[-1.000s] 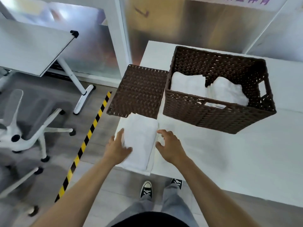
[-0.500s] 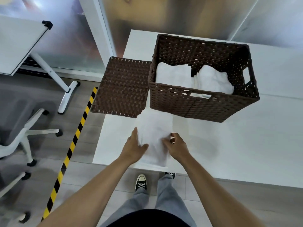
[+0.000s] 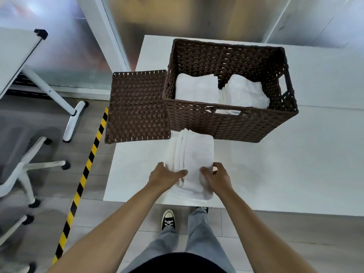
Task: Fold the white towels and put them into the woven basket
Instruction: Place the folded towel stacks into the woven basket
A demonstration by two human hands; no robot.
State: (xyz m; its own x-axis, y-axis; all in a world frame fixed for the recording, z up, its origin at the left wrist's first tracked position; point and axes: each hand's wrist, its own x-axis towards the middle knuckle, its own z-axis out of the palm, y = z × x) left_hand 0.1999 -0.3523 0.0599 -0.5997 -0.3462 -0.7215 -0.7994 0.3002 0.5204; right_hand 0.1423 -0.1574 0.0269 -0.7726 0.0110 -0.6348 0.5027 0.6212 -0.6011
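A white towel [image 3: 194, 154], folded into a long strip, lies on the white table [image 3: 285, 170] just in front of the brown woven basket [image 3: 226, 125]. My left hand [image 3: 164, 177] grips the strip's near left edge, thumb on top. My right hand [image 3: 216, 178] pinches its near right edge. Inside the basket lie two folded white towels, one on the left [image 3: 195, 87] and one on the right [image 3: 246, 93].
The basket's flat woven lid [image 3: 136, 106] lies left of the basket, overhanging the table's left edge. On the floor to the left are a yellow-black tape line [image 3: 84, 174], a white office chair [image 3: 21, 164] and a tilted white desk [image 3: 17, 54].
The towel has been slid to the right, from the table's left front corner to in front of the basket. Both hands have closed onto its near end.
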